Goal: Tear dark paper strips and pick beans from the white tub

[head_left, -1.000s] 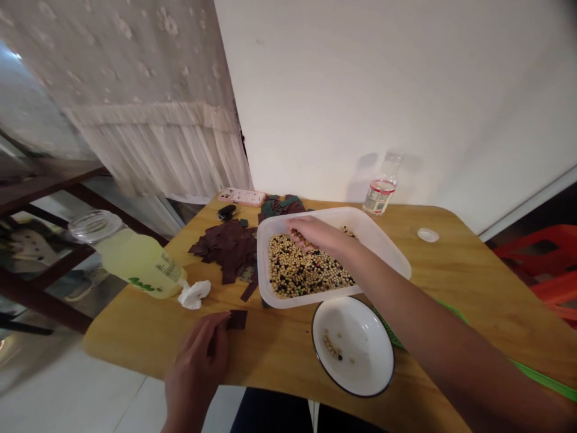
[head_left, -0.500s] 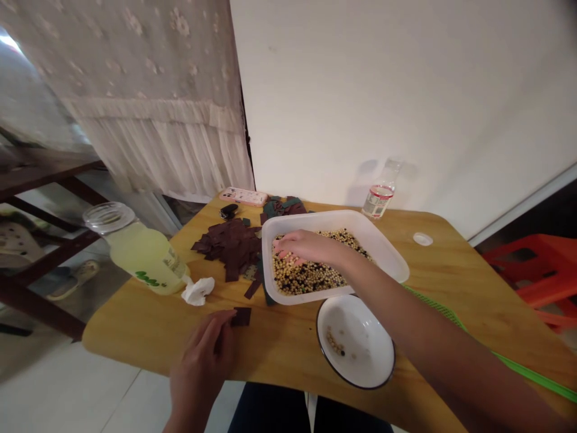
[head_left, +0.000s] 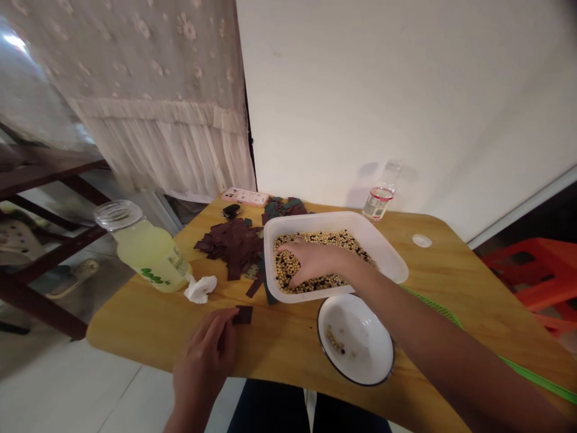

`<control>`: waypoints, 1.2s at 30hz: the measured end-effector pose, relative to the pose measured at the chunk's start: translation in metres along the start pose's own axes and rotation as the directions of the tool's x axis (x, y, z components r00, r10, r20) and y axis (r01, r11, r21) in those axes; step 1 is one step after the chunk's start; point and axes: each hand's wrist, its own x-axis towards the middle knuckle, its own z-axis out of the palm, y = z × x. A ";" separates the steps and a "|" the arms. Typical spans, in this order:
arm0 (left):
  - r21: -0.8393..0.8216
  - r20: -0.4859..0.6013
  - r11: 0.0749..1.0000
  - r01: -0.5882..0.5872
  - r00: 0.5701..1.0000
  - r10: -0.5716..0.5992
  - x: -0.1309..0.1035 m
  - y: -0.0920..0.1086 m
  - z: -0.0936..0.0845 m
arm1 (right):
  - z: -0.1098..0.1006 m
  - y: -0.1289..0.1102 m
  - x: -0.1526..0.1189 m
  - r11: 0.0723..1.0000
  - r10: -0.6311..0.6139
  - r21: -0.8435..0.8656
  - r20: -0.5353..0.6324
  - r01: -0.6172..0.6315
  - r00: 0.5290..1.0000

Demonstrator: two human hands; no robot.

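My right hand point(head_left: 315, 260) reaches into a white plastic tub point(head_left: 387, 252). Its thumb and fingers are spread apart among yellow beans mixed with black ones point(head_left: 288, 270), and its fingertips are partly sunk in them. Near the table's front edge, my left hand point(head_left: 208, 343) is closed, thumb and forefinger pinching the edge of a small dark brown square point(head_left: 244, 314). Whether the square is cloth or another sheet material I cannot tell. In front of the tub stands a white enamel bowl point(head_left: 367, 355) with a few beans in it. A heap of dark brown pieces point(head_left: 234, 240) lies left of the tub.
A bottle of pale yellow-green liquid point(head_left: 151, 255) and a crumpled tissue point(head_left: 200, 289) stand left. Behind are a phone point(head_left: 246, 196), a black object point(head_left: 231, 211) and a clear bottle point(head_left: 379, 198). A white cap point(head_left: 422, 240) and green mesh item point(head_left: 437, 307) lie right.
My right hand's fingers have spread and turned among the beans, with the thumb now showing apart from the fingers. My left hand keeps its hold on the square. The view has shifted slightly.
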 end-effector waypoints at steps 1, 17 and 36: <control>0.000 -0.005 1.000 0.002 1.000 -0.002 0.000 0.000 0.000 | 0.005 -0.001 0.002 0.999 -0.006 -0.038 0.012 0.006 1.000; -0.009 -0.001 1.000 -0.022 1.000 0.022 -0.001 -0.002 0.001 | 0.032 0.006 0.038 0.975 0.179 0.133 -0.006 -0.177 0.984; -0.052 -0.006 0.994 -0.093 0.996 0.093 -0.006 -0.007 0.000 | -0.020 0.015 0.002 0.573 0.232 0.745 0.251 -0.341 0.940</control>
